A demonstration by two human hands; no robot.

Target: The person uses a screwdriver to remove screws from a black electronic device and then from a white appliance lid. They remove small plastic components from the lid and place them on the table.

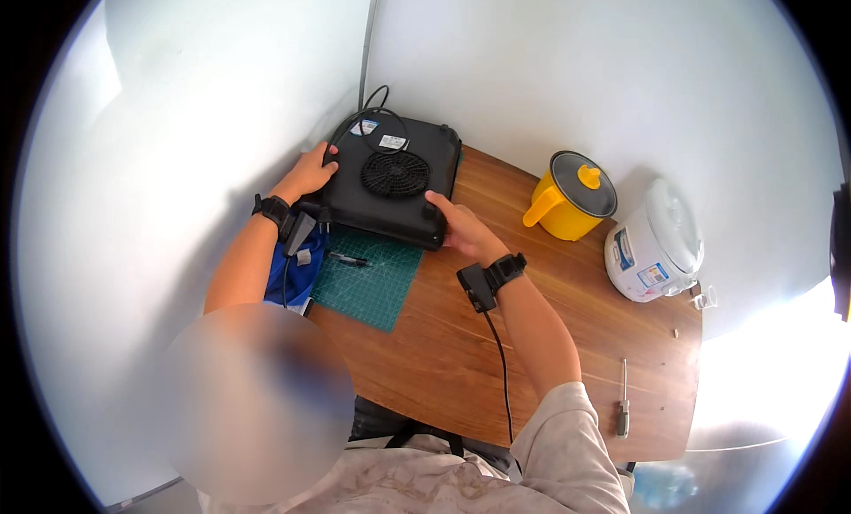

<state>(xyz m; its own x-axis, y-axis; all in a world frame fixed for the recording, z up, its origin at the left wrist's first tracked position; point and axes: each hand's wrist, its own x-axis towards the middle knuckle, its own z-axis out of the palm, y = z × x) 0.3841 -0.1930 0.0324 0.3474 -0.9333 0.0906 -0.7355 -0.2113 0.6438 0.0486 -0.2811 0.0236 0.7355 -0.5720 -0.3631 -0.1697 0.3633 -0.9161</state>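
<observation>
Both my hands hold a black induction cooker by its opposite sides, with its underside showing. A round fan grille and small labels are on that face. A black power cord loops over its far left part. My left hand grips the left edge, thumb on top. My right hand closes on the near right corner, its thumb on the upper face and its other fingers partly hidden below. Under the cooker's near side lies a green cutting mat, with a dark pen on it.
To the right stand a yellow pot with a lid and a white rice cooker. A screwdriver lies near the table's right edge. Blue cloth is beside my left forearm. Walls border the wooden table behind and left.
</observation>
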